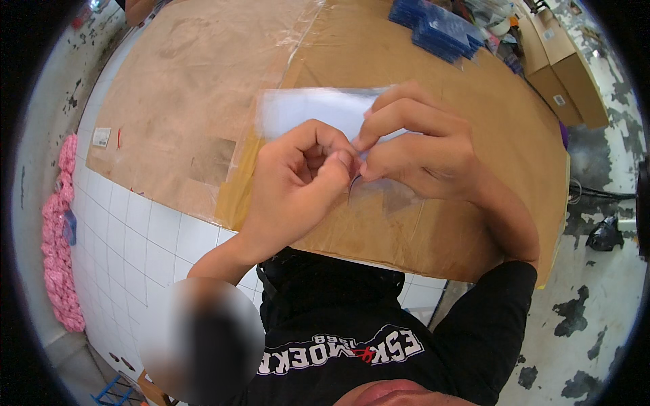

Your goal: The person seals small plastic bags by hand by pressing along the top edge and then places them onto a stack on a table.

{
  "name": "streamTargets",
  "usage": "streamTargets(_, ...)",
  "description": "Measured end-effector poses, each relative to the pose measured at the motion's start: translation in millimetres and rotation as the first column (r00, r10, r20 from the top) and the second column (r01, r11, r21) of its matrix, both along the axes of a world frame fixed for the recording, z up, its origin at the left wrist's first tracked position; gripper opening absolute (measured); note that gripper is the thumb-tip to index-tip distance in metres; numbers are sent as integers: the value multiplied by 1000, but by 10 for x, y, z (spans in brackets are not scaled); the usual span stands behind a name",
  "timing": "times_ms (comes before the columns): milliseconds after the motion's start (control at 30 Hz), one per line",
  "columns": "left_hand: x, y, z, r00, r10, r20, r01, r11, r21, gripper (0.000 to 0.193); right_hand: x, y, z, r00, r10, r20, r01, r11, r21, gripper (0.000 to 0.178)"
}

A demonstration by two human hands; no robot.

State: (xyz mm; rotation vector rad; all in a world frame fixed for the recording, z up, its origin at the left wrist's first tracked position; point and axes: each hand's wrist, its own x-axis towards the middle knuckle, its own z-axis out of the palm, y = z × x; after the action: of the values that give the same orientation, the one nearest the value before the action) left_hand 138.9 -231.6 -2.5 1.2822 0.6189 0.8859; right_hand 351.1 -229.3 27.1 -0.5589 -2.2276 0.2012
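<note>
A clear, shiny plastic sheet lies on the cardboard-covered table, reaching behind and beneath my hands. My left hand is closed, thumb and forefinger pinched together at the sheet's near right part. Close against it, my right hand pinches at the same spot, its thumb and fingertips almost touching the left ones. A crumpled see-through part of the plastic shows below the fingertips. A thin dark curved line runs down from the pinch; what it is I cannot make out.
Brown cardboard covers the table, with tape along its seams. A stack of blue-edged plastic pieces lies at the far right. Past the right edge stand cardboard boxes. A pink braided bundle lies by the left wall. Someone's arm shows at the far left.
</note>
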Motion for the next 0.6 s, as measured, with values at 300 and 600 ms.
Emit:
streamTargets(300,-126,216,3,976,148,-157,-158,986,-54,10,347,68,111,785,129,-606,-444,800,-404,12)
streamTargets(600,-198,512,56,885,228,-406,-182,972,148,7,1312,227,632,668,-179,-723,-288,833,-472,29)
